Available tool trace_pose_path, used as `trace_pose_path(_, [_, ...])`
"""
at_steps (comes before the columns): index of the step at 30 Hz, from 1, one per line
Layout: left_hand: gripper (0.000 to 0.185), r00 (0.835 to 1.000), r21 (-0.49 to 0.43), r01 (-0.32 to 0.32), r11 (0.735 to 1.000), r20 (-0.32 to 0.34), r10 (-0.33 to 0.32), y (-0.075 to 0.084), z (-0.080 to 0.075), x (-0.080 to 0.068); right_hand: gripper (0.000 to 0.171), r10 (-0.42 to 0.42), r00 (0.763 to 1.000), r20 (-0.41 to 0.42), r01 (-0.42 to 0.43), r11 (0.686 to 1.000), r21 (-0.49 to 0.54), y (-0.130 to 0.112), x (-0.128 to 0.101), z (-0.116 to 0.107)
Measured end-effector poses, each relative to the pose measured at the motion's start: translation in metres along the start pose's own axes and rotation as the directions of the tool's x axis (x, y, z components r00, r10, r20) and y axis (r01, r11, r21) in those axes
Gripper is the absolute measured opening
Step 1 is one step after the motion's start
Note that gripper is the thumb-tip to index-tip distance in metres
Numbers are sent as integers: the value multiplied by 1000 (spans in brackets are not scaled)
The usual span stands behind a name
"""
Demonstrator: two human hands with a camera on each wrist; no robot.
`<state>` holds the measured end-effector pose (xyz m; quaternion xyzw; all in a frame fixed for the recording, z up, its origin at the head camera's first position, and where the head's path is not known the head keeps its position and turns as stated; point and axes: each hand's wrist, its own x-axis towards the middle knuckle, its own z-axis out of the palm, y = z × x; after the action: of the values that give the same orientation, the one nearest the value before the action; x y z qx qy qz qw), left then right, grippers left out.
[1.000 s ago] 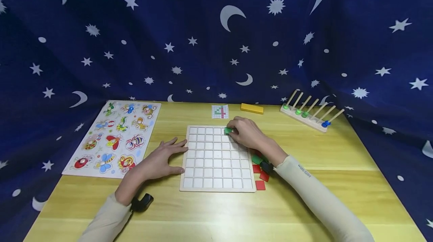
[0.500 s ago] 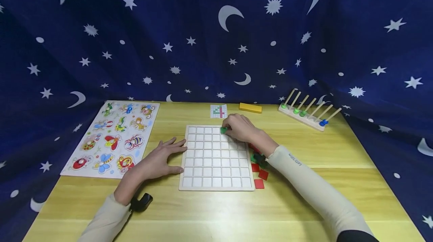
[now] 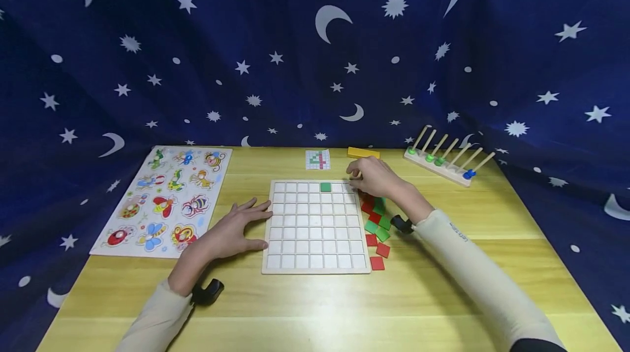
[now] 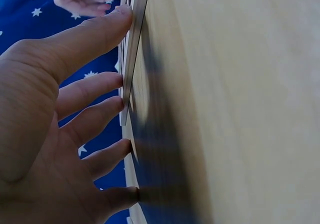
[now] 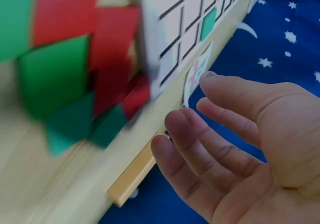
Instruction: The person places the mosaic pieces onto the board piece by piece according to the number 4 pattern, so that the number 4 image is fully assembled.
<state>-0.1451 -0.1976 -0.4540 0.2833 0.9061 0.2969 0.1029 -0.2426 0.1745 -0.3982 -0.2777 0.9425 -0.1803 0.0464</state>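
Small dark letters [image 3: 458, 232] on the right sleeve [image 3: 484, 267] seem to say "Let's Slim". The left hand [image 3: 233, 236] is spread wide, and its thumb and some fingertips touch the left side of the white board [image 3: 315, 220]. The right hand [image 3: 378, 176] is over the board's far right corner, with its fingers loosely bent, thumb apart, and nothing in them. One flat green square [image 3: 325, 187] sits in the far row, fifth box from the left. Red and green tiles [image 3: 383, 223] lie in a messy bunch just right of the board.
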Motion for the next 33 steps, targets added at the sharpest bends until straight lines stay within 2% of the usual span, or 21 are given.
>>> trace_pose_path(6, [71,1000,0,1,1000,-6,-1,-1,-1,-1,22,19,1000,-5,-19,1000,-22,17,-17,-5])
trace_pose_path(11, [71,1000,-6,-4,1000,-13,4,-2,0,-1,17,69,998,-2,-69,997,-15,31,-28,-6])
trace_pose_path(20, [71,1000,-6,-2,1000,-20,2,-2,-1,-1,12,72,997,-38,-73,997,-7,48,-29,1])
trace_pose_path(28, [71,1000,-24,16,1000,-4,-16,-1,1,-3,27,83,994,-76,-85,996,-13,52,-32,5])
trace_pose_path(33, [70,1000,-29,8,1000,-8,-8,-2,2,-2,26,79,994,-69,-83,995,-51,54,-32,8])
